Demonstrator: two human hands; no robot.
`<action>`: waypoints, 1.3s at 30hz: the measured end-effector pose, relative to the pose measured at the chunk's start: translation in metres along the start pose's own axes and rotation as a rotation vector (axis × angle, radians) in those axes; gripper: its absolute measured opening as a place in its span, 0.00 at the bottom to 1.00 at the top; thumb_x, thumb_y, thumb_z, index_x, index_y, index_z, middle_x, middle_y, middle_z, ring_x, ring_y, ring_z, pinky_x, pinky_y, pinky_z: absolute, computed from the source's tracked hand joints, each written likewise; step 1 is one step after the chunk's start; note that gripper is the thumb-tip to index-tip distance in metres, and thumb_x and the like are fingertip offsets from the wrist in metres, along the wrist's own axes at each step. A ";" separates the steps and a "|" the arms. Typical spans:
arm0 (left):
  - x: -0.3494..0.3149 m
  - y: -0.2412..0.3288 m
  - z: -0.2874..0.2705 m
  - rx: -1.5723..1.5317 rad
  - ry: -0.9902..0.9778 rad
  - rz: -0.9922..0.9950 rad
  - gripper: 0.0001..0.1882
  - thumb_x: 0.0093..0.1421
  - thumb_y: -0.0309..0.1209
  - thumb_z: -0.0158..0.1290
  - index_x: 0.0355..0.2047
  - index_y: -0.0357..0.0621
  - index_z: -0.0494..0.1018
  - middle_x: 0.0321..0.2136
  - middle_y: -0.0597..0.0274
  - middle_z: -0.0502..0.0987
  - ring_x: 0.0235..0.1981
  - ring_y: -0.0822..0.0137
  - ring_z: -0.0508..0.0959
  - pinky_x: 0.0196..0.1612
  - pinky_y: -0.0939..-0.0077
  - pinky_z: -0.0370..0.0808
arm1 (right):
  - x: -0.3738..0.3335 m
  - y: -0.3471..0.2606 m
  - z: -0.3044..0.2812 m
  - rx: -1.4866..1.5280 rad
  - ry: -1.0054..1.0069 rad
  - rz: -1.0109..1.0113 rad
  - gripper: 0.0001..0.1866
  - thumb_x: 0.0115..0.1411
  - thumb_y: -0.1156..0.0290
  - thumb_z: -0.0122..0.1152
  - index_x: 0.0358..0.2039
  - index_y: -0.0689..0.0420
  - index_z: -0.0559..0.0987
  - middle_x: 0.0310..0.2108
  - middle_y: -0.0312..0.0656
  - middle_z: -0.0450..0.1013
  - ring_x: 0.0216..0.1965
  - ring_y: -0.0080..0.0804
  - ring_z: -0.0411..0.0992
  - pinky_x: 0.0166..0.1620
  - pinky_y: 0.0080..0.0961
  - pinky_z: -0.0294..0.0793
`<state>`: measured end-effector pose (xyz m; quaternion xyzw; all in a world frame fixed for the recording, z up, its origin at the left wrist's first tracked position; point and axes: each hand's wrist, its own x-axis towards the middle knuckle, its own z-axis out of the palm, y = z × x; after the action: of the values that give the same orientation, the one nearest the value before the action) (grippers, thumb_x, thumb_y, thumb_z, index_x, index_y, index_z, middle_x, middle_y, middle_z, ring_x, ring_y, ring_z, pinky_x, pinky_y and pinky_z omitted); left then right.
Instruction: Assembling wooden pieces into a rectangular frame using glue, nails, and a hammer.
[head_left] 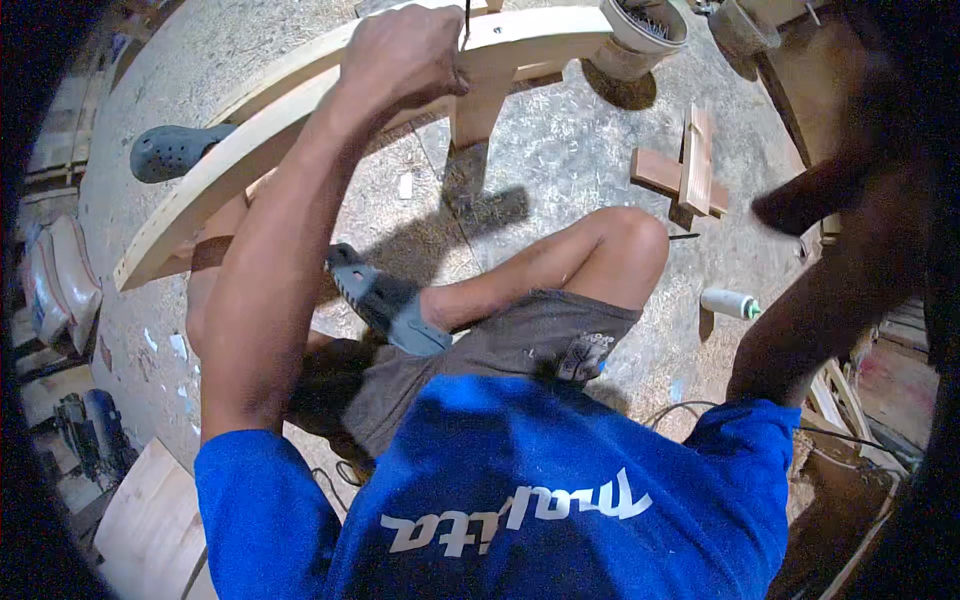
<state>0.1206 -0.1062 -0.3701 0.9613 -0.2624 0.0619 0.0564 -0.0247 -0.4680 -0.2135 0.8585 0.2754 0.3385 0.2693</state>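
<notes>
My left hand [405, 55] is raised over a curved pale wooden frame [290, 125] at the top of the view. Its fingers are closed beside a thin dark rod [467, 20] that stands upright against the wood; the fingers seem to hold it. Under that spot a wooden cross block [485, 90] joins the curved strip. High on the right, close to the camera, my right hand [815, 195] is dark and in shadow. Its fingers cannot be made out, nor whether it holds anything.
A bucket of nails [645, 35] stands by the frame's right end. Crossed wood offcuts [690, 165] and a white bottle with a green tip [730, 303] lie to the right. A grey clog [175, 152] shows behind the frame. Bags [65, 280] sit far left; shavings litter the floor.
</notes>
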 end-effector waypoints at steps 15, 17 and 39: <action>0.011 0.006 0.003 0.003 0.040 0.050 0.29 0.45 0.52 0.70 0.39 0.47 0.75 0.34 0.50 0.82 0.39 0.46 0.82 0.40 0.52 0.79 | 0.010 -0.019 0.027 2.055 0.362 0.413 0.18 0.68 0.66 0.54 0.50 0.68 0.74 0.24 0.35 0.74 0.24 0.27 0.71 0.25 0.21 0.68; 0.007 0.002 0.001 -0.042 0.040 0.029 0.24 0.43 0.46 0.70 0.34 0.43 0.78 0.31 0.46 0.82 0.36 0.46 0.83 0.38 0.51 0.79 | 0.008 -0.075 0.056 0.966 0.533 0.530 0.17 0.67 0.68 0.53 0.53 0.64 0.73 0.23 0.43 0.75 0.26 0.39 0.75 0.30 0.33 0.74; -0.021 0.003 0.000 -0.039 0.305 0.020 0.18 0.46 0.40 0.67 0.26 0.37 0.76 0.19 0.45 0.80 0.23 0.48 0.83 0.27 0.56 0.80 | 0.043 -0.032 -0.052 0.543 0.492 0.876 0.14 0.66 0.58 0.60 0.41 0.56 0.83 0.29 0.37 0.79 0.23 0.23 0.73 0.26 0.21 0.72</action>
<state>0.1013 -0.0979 -0.3727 0.9368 -0.2616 0.2029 0.1136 -0.0450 -0.4029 -0.1833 0.8268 0.0257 0.5256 -0.1986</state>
